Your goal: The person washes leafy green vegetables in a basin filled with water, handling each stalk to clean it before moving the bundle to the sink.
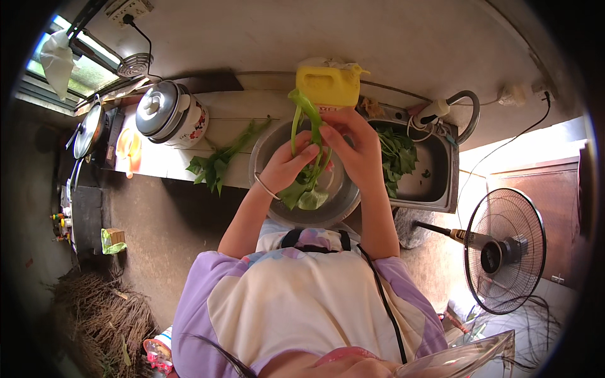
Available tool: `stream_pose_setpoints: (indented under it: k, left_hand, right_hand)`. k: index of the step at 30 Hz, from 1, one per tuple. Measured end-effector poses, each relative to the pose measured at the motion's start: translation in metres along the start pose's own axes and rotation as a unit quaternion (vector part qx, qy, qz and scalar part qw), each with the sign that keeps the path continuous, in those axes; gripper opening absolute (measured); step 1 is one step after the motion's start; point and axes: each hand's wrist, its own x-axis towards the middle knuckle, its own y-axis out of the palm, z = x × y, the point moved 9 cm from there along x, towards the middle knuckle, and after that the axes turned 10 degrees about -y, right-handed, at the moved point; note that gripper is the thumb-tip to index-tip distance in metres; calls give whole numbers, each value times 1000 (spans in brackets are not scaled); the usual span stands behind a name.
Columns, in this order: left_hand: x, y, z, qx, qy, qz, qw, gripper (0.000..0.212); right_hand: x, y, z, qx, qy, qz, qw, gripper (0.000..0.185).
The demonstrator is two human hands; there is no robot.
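My left hand [290, 163] and my right hand [352, 141] both hold a leafy green vegetable [309, 189] over a large round metal basin [345, 201]. The pale stem end points up between my hands, and its leaves hang down beside my left palm. My right fingers pinch the stem, while my left fingers close around the thinner stalks. Left of the basin, a few more leafy stalks [222, 163] lie on the counter. A pile of green leaves [397, 153] rests in the metal sink [437, 203] to the right.
A yellow plastic jug [327, 87] stands behind the basin. A lidded pot [177, 115] and an orange item [128, 147] are on the counter at left. A faucet hose [468, 115] curves over the sink. A fan [503, 250] stands at right, and dry brushwood [101, 321] lies at lower left.
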Motion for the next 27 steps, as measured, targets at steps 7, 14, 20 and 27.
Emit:
stream_pose_setpoints:
  k: [7,14,20,27]
  left_hand:
    - [2,12,-2,-14,-18,18,1000,22]
    - [7,8,2,-29,-30,13,999,21]
    - [7,5,3,-33,-41,17,998,22]
    - [2,3,5,-30,-37,7,999,24]
  right_hand:
    - [0,-7,-6,80,-26,-22,996,16]
    - [-1,-8,-16,79,-10,-17,997,16]
    - [4,-19,-19,56,13,-30,998,13]
    - [27,-21,20,-7,-80,-63,995,13]
